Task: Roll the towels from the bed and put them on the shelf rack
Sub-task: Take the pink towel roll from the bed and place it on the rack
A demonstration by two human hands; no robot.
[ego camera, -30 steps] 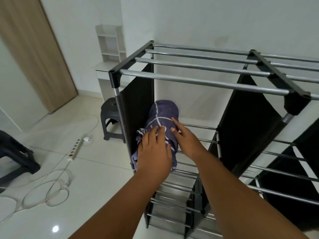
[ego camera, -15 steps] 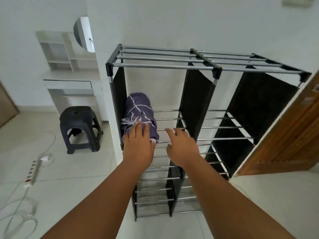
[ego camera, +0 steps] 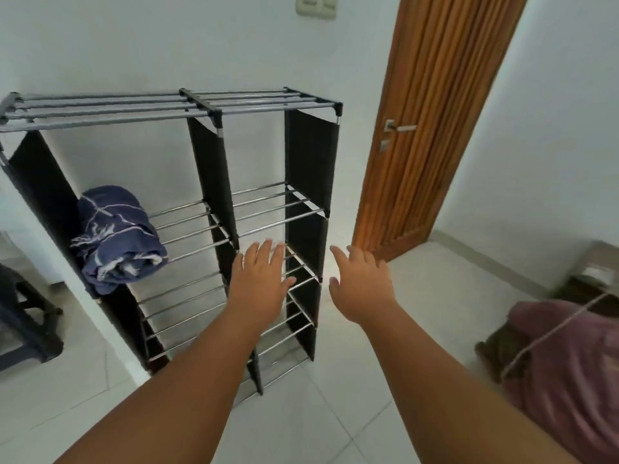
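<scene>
Both forearms reach forward over the tiled floor [ego camera: 335, 413], and the left hand [ego camera: 259, 283] and right hand [ego camera: 363, 286] hold nothing, fingers straight and spread, palms down, in front of the shelf rack [ego camera: 211, 169]. At the right edge lies a blurred pinkish cloth [ego camera: 569, 363] with a pale stripe; whether it is the next towel I cannot tell. The step in hand looks like fetching another towel. It should be rolled tight with the loose edge tucked under, then laid just beside the first and across several rods so it cannot sag. The rolled blue towel [ego camera: 117, 236] lies on the middle tier of the left compartment, against the black side panel. Its long axis runs front to back across the rods, with the layered end facing the viewer and overhanging the front rod. Beyond stands a wooden door [ego camera: 435, 128].
</scene>
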